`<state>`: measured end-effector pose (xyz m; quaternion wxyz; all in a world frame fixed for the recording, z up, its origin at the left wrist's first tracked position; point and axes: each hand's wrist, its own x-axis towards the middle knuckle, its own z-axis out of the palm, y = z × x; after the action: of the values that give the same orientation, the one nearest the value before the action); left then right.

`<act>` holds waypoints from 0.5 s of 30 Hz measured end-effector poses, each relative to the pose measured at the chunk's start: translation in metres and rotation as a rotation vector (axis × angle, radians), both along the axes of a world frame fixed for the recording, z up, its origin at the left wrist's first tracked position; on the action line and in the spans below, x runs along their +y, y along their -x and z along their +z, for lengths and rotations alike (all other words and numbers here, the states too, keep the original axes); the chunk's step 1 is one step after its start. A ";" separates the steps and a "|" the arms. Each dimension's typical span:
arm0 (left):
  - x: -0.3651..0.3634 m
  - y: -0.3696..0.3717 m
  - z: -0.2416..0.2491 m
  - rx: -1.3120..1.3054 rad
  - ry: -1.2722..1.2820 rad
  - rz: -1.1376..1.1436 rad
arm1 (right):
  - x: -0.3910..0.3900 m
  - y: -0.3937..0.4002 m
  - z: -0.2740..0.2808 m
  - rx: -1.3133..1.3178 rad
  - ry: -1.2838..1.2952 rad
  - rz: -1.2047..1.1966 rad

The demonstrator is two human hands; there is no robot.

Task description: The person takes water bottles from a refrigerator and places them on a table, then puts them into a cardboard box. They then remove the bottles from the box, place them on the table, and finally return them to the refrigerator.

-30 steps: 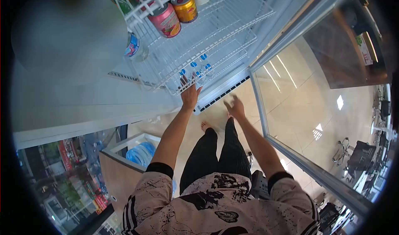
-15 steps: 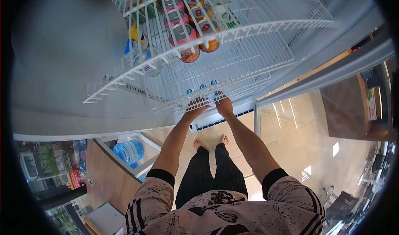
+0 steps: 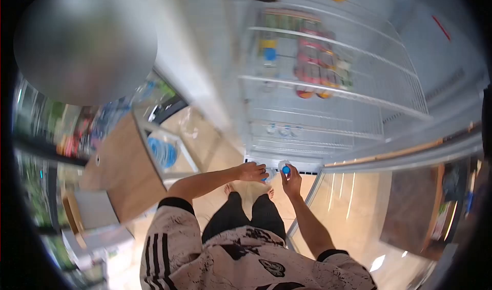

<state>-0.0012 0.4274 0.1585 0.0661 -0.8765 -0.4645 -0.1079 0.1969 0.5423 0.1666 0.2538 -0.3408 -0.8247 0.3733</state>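
Two clear bottles with blue caps are in my hands, in front of the open fridge. My left hand (image 3: 252, 172) is wrapped round the top of one bottle (image 3: 270, 174). The fingers of my right hand (image 3: 291, 181) hold the other bottle (image 3: 285, 168) near its cap. Both bottles are clear of the racks and close to each other. Beyond them, a few clear bottles (image 3: 283, 130) stand on a lower rack.
White wire shelves (image 3: 328, 91) hold pink cans (image 3: 307, 67), orange cans and a bottle with a yellow and blue label (image 3: 268, 54). A wooden cabinet (image 3: 128, 169) and a large blue water bottle (image 3: 162, 152) are at the left.
Both hands have come back from the lower rack towards my body, each with a bottle. The view has turned, and the shelves now appear further right.
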 end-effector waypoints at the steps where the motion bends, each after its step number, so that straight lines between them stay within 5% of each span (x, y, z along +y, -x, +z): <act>1: -0.021 -0.005 0.009 -0.104 0.067 0.094 | -0.008 0.003 0.008 -0.002 -0.011 0.074; 8: -0.214 0.021 0.118 -0.464 0.060 0.778 | -0.120 0.066 0.066 -0.080 0.125 0.413; 15: -0.397 0.120 0.175 -0.175 -0.139 1.195 | -0.270 0.232 0.126 0.014 0.032 0.855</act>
<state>-0.1215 0.0304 0.3332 0.1340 -0.4456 -0.8717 -0.1538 -0.0349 0.2726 0.2931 0.0764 0.0304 -0.8841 0.4601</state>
